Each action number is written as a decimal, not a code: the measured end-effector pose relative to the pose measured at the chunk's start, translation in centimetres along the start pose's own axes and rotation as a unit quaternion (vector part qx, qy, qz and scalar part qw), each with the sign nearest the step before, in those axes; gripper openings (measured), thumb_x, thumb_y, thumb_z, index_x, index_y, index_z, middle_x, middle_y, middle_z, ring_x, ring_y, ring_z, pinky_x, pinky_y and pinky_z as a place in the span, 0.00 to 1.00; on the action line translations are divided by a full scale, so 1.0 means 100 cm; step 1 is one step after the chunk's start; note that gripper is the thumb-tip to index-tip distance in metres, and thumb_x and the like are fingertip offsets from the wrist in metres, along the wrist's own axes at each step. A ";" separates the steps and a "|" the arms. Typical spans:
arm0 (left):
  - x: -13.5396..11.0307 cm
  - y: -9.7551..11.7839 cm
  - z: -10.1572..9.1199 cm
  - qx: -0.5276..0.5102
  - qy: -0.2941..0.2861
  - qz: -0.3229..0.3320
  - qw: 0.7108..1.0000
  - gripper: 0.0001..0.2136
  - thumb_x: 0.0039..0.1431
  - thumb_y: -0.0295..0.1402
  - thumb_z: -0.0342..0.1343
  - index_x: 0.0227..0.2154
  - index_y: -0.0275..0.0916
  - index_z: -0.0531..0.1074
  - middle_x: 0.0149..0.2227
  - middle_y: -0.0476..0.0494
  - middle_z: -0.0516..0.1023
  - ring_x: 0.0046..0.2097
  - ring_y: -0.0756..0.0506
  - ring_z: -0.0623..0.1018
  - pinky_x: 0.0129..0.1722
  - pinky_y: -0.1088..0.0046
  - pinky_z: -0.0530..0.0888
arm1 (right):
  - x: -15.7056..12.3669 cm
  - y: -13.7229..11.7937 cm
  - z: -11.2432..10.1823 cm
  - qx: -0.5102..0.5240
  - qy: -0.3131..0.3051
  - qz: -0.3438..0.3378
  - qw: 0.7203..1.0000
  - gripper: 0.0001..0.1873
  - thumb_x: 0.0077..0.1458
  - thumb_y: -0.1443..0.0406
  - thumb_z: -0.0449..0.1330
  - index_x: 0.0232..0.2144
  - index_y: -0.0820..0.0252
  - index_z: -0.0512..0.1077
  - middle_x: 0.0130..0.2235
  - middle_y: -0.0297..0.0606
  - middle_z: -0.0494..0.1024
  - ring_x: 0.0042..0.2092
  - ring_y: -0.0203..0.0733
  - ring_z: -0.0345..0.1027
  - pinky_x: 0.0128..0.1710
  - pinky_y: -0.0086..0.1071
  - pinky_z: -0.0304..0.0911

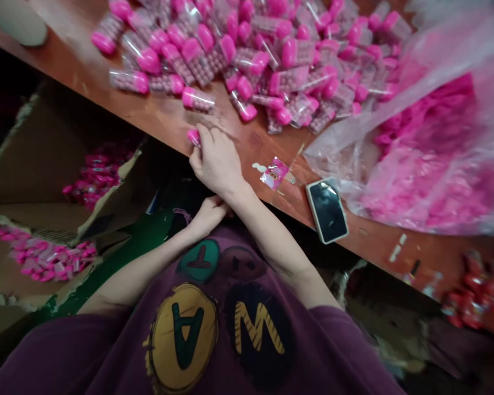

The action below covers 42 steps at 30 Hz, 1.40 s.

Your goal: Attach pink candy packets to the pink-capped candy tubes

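We had our right hand [219,164] pinched around a pink-capped tube [194,137] by the table's [156,114] near edge. We couldn't tell whether our left hand [209,216], below, gripped anything.

The person wears a dark purple T-shirt [226,351] of soft cloth, which shows some folds. The purple left sleeve [45,356] and the purple right sleeve [346,340] are short, so both forearms are bare, as are the left hand [208,216] and the right hand [218,159]. On the front there are four round printed patches: a teal circle [211,269] with a dark letter similar to T, a dull dark circle [230,258] with an unclear mark, a mustard-yellow circle [164,351] with a green letter A, and a navy circle [242,365] with a yellow, dark-striped zigzag letter. The yellow one has a rough edge.
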State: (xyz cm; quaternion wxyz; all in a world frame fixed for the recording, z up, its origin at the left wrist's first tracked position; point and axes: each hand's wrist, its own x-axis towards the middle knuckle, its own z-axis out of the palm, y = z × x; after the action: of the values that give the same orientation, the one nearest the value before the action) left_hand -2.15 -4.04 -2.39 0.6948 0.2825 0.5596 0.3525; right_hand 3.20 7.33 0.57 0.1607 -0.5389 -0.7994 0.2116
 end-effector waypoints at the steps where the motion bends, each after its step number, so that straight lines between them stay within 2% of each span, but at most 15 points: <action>1: 0.000 0.000 0.001 0.046 -0.012 0.023 0.999 0.11 0.58 0.36 0.64 0.22 0.38 0.77 0.23 0.45 0.79 0.27 0.47 0.75 0.31 0.71 0.70 | -0.019 0.017 -0.009 0.039 0.019 0.009 0.999 0.27 0.69 0.69 0.49 0.67 0.63 0.63 0.58 0.52 0.75 0.61 0.55 0.70 0.66 0.53 0.66; 5: -0.002 0.009 0.010 0.249 -0.017 0.175 0.953 0.13 0.68 0.36 0.57 0.31 0.38 0.82 0.28 0.45 0.83 0.29 0.47 0.78 0.33 0.71 0.70 | -0.097 0.096 -0.045 0.208 0.171 0.066 0.961 0.27 0.64 0.68 0.52 0.64 0.51 0.63 0.55 0.42 0.78 0.50 0.45 0.75 0.55 0.44 0.75; 8: 0.002 0.018 0.026 0.397 0.005 0.358 0.845 0.15 0.73 0.34 0.52 0.42 0.35 0.84 0.39 0.37 0.87 0.37 0.43 0.83 0.41 0.67 0.74 | -0.137 0.134 -0.060 0.254 0.256 0.122 0.925 0.23 0.60 0.68 0.57 0.57 0.48 0.66 0.47 0.36 0.78 0.41 0.39 0.75 0.44 0.37 0.75; 10: 0.010 0.021 0.039 0.493 -0.004 0.443 0.749 0.17 0.74 0.30 0.48 0.53 0.33 0.82 0.53 0.30 0.85 0.49 0.38 0.84 0.50 0.60 0.75 | -0.150 0.139 -0.063 0.253 0.280 0.144 0.915 0.21 0.59 0.67 0.60 0.55 0.49 0.68 0.46 0.36 0.77 0.40 0.39 0.74 0.43 0.36 0.74; 12: 0.017 0.020 0.049 0.565 -0.033 0.470 0.677 0.21 0.73 0.25 0.45 0.61 0.31 0.77 0.66 0.28 0.77 0.64 0.33 0.78 0.60 0.52 0.71 | -0.156 0.131 -0.062 0.254 0.286 0.155 0.911 0.18 0.60 0.65 0.62 0.53 0.50 0.69 0.46 0.37 0.77 0.39 0.39 0.73 0.43 0.37 0.74; 14: 0.019 0.013 0.053 0.608 -0.057 0.467 0.640 0.23 0.73 0.21 0.43 0.64 0.31 0.74 0.71 0.30 0.71 0.72 0.31 0.69 0.67 0.46 0.66 | -0.160 0.118 -0.059 0.267 0.291 0.164 0.904 0.15 0.61 0.63 0.62 0.51 0.51 0.71 0.43 0.36 0.77 0.36 0.37 0.71 0.40 0.36 0.73; 17: 0.013 -0.003 0.046 0.618 -0.069 0.473 0.624 0.23 0.74 0.21 0.42 0.64 0.30 0.74 0.70 0.30 0.72 0.71 0.31 0.70 0.68 0.44 0.64 | -0.170 0.101 -0.055 0.324 0.285 0.187 0.883 0.11 0.62 0.62 0.63 0.48 0.50 0.70 0.36 0.31 0.76 0.29 0.34 0.66 0.31 0.32 0.68; 21: 0.017 -0.020 0.029 0.563 -0.042 0.518 0.643 0.18 0.76 0.26 0.46 0.53 0.32 0.82 0.58 0.29 0.83 0.57 0.35 0.82 0.60 0.50 0.71 | -0.187 0.086 -0.049 0.414 0.253 0.232 0.843 0.12 0.62 0.63 0.65 0.45 0.51 0.67 0.32 0.27 0.77 0.25 0.31 0.64 0.26 0.28 0.64; 24: 0.032 -0.023 0.020 0.529 -0.023 0.547 0.649 0.16 0.76 0.28 0.48 0.45 0.34 0.84 0.49 0.31 0.87 0.45 0.39 0.83 0.53 0.53 0.73 | -0.191 0.077 -0.045 0.445 0.252 0.268 0.816 0.14 0.60 0.61 0.68 0.41 0.52 0.66 0.31 0.26 0.78 0.25 0.30 0.64 0.26 0.27 0.63; 30: 0.034 -0.022 0.010 0.438 -0.030 0.586 0.681 0.11 0.73 0.30 0.54 0.48 0.40 0.83 0.46 0.37 0.86 0.45 0.40 0.81 0.53 0.52 0.69 | -0.166 0.071 -0.043 0.486 0.227 0.299 0.789 0.22 0.54 0.49 0.73 0.35 0.55 0.69 0.27 0.25 0.73 0.25 0.29 0.62 0.26 0.29 0.64; 34: 0.021 -0.014 0.010 0.418 -0.026 0.553 0.721 0.08 0.71 0.37 0.59 0.44 0.43 0.82 0.46 0.38 0.86 0.44 0.40 0.81 0.52 0.52 0.69 | -0.150 0.075 -0.041 0.531 0.182 0.298 0.772 0.27 0.45 0.46 0.78 0.34 0.54 0.70 0.27 0.24 0.71 0.24 0.30 0.60 0.24 0.29 0.62; 36: 0.014 -0.003 0.011 0.383 0.020 0.507 0.772 0.12 0.68 0.44 0.63 0.42 0.41 0.83 0.44 0.38 0.85 0.42 0.41 0.80 0.50 0.55 0.71 | -0.148 0.077 -0.042 0.531 0.190 0.278 0.778 0.26 0.46 0.47 0.78 0.34 0.54 0.71 0.28 0.25 0.72 0.25 0.30 0.60 0.24 0.29 0.61; 38: 0.007 0.010 0.012 0.299 0.056 0.415 0.858 0.17 0.65 0.50 0.65 0.40 0.39 0.83 0.40 0.39 0.84 0.39 0.43 0.79 0.45 0.61 0.73 | -0.148 0.079 -0.045 0.524 0.182 0.245 0.795 0.25 0.48 0.49 0.78 0.34 0.54 0.70 0.30 0.25 0.73 0.26 0.30 0.61 0.26 0.30 0.64; 40: 0.002 0.023 0.011 0.193 0.020 0.279 0.940 0.20 0.63 0.53 0.65 0.37 0.38 0.83 0.35 0.42 0.81 0.34 0.47 0.77 0.38 0.66 0.73 | -0.148 0.081 -0.048 0.515 0.155 0.209 0.817 0.25 0.48 0.50 0.78 0.34 0.53 0.70 0.31 0.26 0.73 0.29 0.31 0.63 0.32 0.31 0.68; 42: 0.000 0.031 0.009 0.099 -0.051 0.165 0.980 0.20 0.58 0.53 0.69 0.32 0.38 0.83 0.30 0.45 0.80 0.31 0.48 0.75 0.34 0.70 0.72 | -0.146 0.081 -0.049 0.509 0.124 0.182 0.832 0.25 0.48 0.49 0.78 0.35 0.53 0.69 0.32 0.26 0.74 0.32 0.33 0.66 0.36 0.33 0.71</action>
State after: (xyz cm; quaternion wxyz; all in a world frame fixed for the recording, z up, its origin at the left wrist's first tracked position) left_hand -1.81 -2.17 0.27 0.6232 0.4560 0.5015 0.3901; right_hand 17.41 -2.78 0.19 0.4690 -0.5379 -0.4393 0.5456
